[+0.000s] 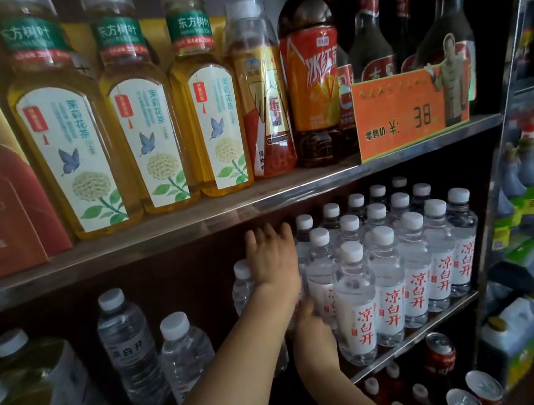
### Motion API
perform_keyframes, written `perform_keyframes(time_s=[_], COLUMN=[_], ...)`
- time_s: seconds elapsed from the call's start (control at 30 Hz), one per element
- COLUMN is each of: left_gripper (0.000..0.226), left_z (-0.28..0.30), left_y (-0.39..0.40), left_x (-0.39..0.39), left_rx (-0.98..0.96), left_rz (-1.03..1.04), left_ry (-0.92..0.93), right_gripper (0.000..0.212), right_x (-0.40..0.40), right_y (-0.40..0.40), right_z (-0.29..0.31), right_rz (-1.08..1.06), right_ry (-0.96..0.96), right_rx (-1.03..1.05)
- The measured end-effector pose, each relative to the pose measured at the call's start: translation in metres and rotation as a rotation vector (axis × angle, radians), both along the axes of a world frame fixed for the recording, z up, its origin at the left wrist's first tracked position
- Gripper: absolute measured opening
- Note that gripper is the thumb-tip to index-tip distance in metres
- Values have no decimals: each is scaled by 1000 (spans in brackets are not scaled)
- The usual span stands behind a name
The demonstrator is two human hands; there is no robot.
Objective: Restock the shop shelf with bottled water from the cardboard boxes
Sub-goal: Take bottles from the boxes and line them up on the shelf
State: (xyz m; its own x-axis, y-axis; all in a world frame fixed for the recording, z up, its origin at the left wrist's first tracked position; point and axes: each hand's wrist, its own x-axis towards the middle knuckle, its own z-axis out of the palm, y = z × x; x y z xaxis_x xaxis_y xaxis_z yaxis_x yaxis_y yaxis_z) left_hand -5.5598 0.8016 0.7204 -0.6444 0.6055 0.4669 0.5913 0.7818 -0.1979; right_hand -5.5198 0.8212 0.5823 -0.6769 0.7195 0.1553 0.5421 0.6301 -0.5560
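Closing the gap on the water shelf (425, 322), worked from the left. Far left: big shrink-wrapped jugs (27, 394), then two loose water bottles (131, 344) standing apart from the rest, with dark bare shelf behind them. Worth sliding these rightward later, judging by that gap.

Next along, a single bottle (244, 285) just left of the left hand (272, 260) and partly hidden by it. Left hand reaching deep under the upper shelf edge, back toward the camera, fingers (253, 239) straight and slightly spread, released, nothing clasped; apparently steadying or nudging bottles behind the palm, though contact itself hidden.

Lower and just right, the right hand (312, 329) pressed against the base of the front-left bottle (320, 281) of the packed block. Fingertips out of sight between bottles, so impossible to say whether wrapped round it or only pushing.

Best done by pushing low on the body, not at the cap, to keep tall light bottles from toppling. Keep rows straight against the packed block (410, 267), red lettering facing out, and fill back rows before front.

No cardboard boxes in view.
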Motion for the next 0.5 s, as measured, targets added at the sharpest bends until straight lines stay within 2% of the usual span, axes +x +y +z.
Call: perform_keyframes(time_s=[0.23,0.43,0.5], left_gripper=[32,21,32], left_z=[2,2,-3], left_y=[4,-1,0], left_x=[-1,4,2], left_rx=[16,17,-3], left_rz=[-11,-15,-3], left_ry=[27,56,55], right_gripper=[30,33,35], right_x=[-2,5,11], right_y=[4,8,8], right_z=[7,16,18], right_rz=[0,79,108], right_ry=[-10,-80,-89], right_rx=[-29,-16,-45])
